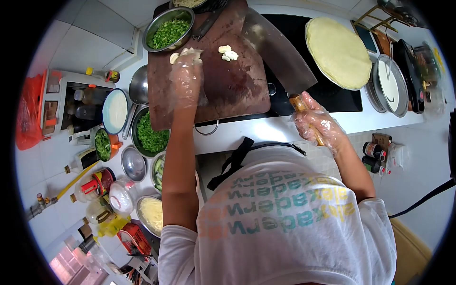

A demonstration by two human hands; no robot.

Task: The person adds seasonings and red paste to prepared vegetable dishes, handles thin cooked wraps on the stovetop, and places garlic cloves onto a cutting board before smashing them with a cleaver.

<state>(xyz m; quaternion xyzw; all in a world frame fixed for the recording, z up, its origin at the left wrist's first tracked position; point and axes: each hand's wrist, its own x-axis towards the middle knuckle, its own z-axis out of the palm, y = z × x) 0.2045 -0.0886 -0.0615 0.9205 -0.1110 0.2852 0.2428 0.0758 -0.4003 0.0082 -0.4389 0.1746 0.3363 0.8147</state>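
Observation:
My right hand (316,121), in a clear plastic glove, grips the wooden handle (304,114) of a cleaver. The cleaver's wide blade (278,54) slants up and away, its far end over the cutting board's right edge. On the left of the brown cutting board (228,102), my gloved left hand (187,76) has its fingers curled down onto peeled garlic cloves (175,58). Plastic folds partly hide those fingertips. Several pieces of cut garlic (228,53) lie on the board, right of my left hand and apart from it.
A steel bowl of chopped greens (168,34) and another knife (209,21) rest at the board's far side. Right of the cleaver, stacked pale dough sheets (338,52) lie over the black cooktop (327,99). More bowls, including greens (152,133) and pale shreds (151,214), line the left counter.

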